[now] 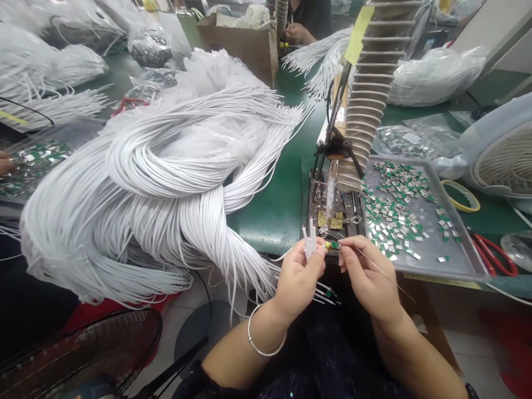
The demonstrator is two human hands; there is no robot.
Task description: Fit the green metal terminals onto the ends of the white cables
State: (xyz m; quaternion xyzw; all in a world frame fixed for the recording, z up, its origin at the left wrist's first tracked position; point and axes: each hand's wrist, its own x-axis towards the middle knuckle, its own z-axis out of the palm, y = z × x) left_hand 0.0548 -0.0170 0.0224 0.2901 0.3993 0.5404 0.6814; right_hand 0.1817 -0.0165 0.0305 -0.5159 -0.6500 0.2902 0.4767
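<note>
My left hand [301, 274] is closed around several white cables [308, 235], whose bare ends stick up above the fingers. Just past its fingertips is a small green circuit board [334, 245] with a yellow part beside it. My right hand [368, 271] pinches a thin silvery wire [386, 272] that looks like solder and trails down to the right. Its fingertips are close to the board; whether they touch it I cannot tell. Behind both hands stands a soldering stand [331, 194], with a yellow sponge-like pad [330, 218] at its base.
A large heap of white cables [174, 183] covers the left. On the right, a grey tray [446, 257] holds many small green boards with metal connectors. A ribbed duct [366, 94], a fan [502, 144], a tape roll [460, 195] and red-handled scissors [494, 255] stand nearby. Another person's hand [297, 34] shows behind.
</note>
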